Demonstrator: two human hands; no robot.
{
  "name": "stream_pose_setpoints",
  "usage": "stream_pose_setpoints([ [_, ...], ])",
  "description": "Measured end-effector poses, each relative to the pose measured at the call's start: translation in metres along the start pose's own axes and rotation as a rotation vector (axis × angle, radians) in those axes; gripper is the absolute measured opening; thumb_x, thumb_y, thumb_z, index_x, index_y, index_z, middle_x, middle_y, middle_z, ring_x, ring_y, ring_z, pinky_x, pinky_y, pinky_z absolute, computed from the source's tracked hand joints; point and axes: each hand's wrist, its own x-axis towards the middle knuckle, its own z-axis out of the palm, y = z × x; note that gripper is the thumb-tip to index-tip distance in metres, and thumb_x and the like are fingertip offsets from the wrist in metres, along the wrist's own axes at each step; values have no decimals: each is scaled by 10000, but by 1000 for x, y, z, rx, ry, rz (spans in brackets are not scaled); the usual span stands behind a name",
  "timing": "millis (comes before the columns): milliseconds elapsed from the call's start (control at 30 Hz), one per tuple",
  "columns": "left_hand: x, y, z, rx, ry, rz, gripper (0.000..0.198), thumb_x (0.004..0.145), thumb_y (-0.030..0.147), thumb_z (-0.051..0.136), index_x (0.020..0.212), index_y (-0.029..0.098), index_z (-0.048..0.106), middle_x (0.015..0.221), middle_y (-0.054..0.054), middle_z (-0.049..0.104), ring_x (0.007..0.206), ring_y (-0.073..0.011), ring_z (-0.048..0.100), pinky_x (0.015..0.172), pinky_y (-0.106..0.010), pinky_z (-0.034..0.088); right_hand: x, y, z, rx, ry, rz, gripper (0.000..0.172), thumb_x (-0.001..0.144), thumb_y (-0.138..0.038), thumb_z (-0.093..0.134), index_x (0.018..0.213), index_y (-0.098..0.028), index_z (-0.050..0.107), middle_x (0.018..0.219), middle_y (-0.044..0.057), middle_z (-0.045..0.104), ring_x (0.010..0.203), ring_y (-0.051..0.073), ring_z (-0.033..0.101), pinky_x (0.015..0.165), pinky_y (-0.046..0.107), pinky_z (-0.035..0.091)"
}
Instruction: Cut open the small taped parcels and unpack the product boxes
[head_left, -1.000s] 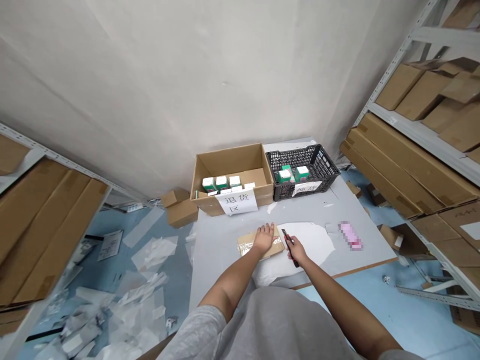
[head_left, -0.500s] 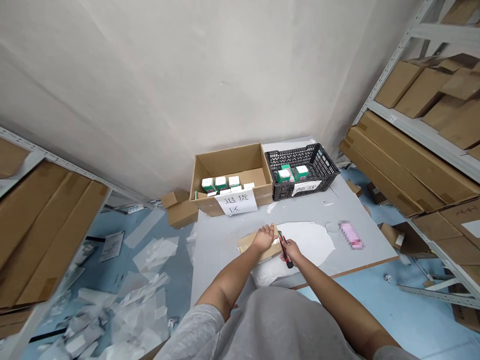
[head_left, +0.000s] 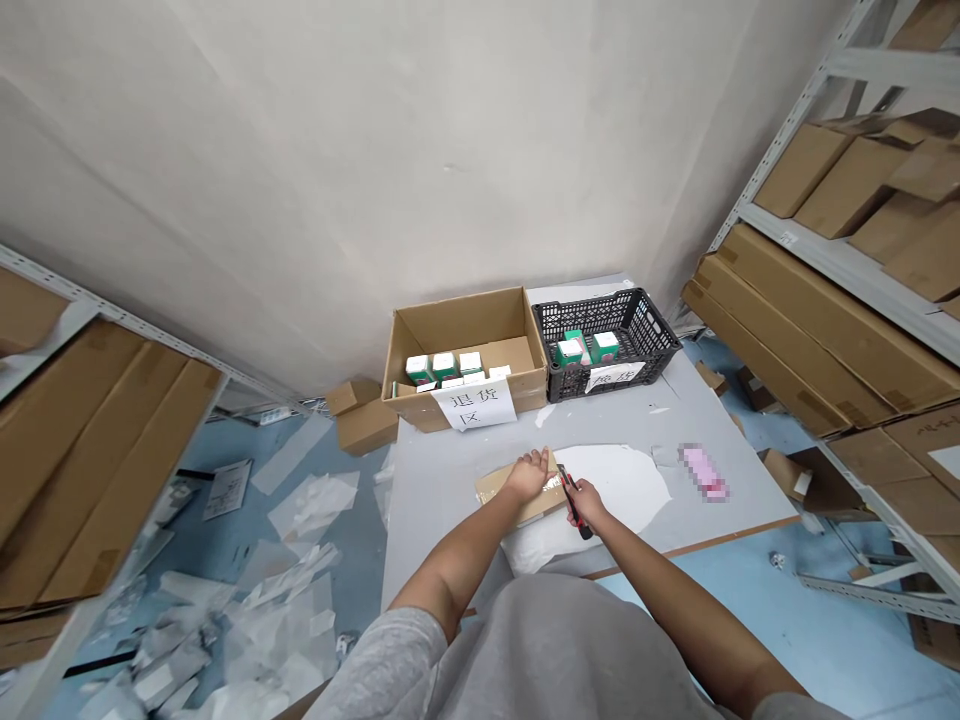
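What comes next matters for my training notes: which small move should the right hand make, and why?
Probably draw the cutter along the taped parcel: the left hand presses it flat, and the right hand holds the cutter's tip at its right edge.

The grey table [head_left: 450, 480] is filling the lower middle of the frame. At its far edge, in the centre, an open box [head_left: 414, 405] is standing with a paper label [head_left: 472, 405] hanging on its front wall. A black crate [head_left: 654, 335] is standing just right of it. Near the front edge a flat parcel [head_left: 495, 487] is lying partly over a white sheet [head_left: 630, 480]. Further right a blurred pink thing [head_left: 703, 471] is lying apart, and small scraps [head_left: 660, 455] are lying near it.
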Motion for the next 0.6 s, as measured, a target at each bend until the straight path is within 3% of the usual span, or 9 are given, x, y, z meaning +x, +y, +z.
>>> stream_pose_setpoints([
  [600, 2, 1, -3, -16, 2, -33, 666, 1104, 451, 444, 1633, 48, 397, 1349, -302, 631, 1173, -376, 667, 955, -466, 533, -7, -15, 12, -23, 48, 29, 226, 1014, -467, 582, 975, -257, 507, 487, -77, 515, 357, 158, 533, 398, 233, 426],
])
